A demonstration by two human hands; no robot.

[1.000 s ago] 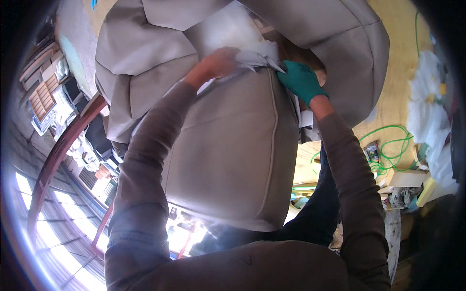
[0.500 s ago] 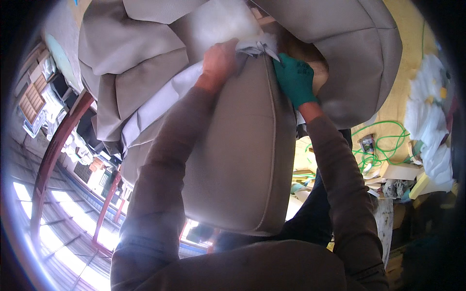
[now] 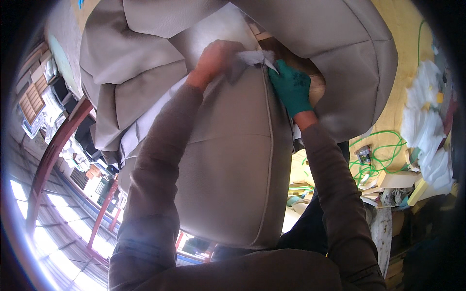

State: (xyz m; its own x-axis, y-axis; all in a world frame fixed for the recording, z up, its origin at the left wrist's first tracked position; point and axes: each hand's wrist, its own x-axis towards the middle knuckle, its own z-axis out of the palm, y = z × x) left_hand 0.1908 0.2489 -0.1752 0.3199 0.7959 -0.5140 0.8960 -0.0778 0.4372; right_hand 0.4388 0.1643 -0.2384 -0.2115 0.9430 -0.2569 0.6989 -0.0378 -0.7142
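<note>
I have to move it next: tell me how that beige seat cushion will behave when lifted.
The beige cushion is probably soft and light for its bulk. Its smooth cover may slide in a grip. The white fabric pinched between the left hand and gloved right hand looks floppy.

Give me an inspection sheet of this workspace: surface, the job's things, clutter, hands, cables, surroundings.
Surface: no worktable seen; work rests against a beige upholstered seat cushion.
Job's things: white fabric edge at the cushion's top; grey-beige cover bunched behind.
Clutter: white wadding scraps and offcuts at right.
Hands: bare left hand grips the white fabric; green-gloved right hand presses beside it.
Cables: green hose or cable coiled on the floor.
Surroundings: red metal frame, windows at lower left.
</note>
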